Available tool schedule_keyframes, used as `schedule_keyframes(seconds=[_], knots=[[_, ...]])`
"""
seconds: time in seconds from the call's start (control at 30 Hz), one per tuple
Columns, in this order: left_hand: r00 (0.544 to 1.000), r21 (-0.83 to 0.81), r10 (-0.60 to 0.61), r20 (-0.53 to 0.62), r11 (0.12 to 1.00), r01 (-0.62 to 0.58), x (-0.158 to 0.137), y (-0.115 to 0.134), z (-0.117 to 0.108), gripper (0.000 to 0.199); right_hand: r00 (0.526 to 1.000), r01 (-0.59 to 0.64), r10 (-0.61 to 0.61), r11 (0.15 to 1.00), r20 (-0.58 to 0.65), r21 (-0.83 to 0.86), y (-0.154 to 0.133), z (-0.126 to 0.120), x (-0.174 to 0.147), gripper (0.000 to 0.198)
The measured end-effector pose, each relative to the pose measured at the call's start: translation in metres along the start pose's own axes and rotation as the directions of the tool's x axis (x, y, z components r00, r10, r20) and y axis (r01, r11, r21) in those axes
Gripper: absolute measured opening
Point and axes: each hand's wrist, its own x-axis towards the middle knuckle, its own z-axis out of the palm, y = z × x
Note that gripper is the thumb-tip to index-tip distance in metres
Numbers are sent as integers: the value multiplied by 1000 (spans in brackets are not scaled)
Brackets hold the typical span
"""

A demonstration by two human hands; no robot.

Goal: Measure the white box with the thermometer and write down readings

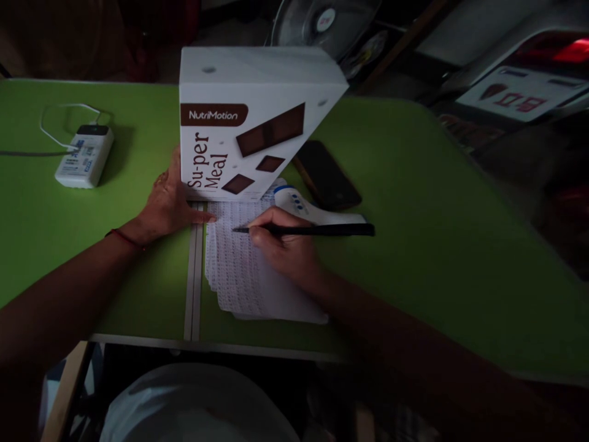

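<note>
A black pen point(331, 229) is gripped in my right hand point(292, 248), its tip over a sheet of paper point(243, 264) covered with rows of small handwriting. The paper lies in a loose stack with uneven edges. My left hand point(165, 205) is spread at the lower left corner of a white NutriMotion box point(271, 86), the thumb reaching onto the paper's edge. Some of its fingers are hidden behind the box. The box stands upright at the top of the paper. Just beyond my right hand lies a white and blue device with buttons point(308, 209), partly covered.
A dark phone point(329, 175) lies right of the box on the green table point(437, 245). At the left sits a white power block point(85, 156) with cables. Behind the table are a round fan point(317, 27) and a vehicle's rear point(529, 73). A metal seam crosses the tabletop.
</note>
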Motion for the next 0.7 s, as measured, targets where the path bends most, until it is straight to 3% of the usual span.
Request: schedule_keyframes(seconds=[0.47,0.7], knots=[[998,-19,62,-24,998,-63,-1,-9,1,146,1000,-8,8,1000,-18,-21,2,-1,-1,19],[997,-1,73,8,997,-73,-2,-5,-3,136,998,-58,59,998,-23,30,-2,0,0,15]])
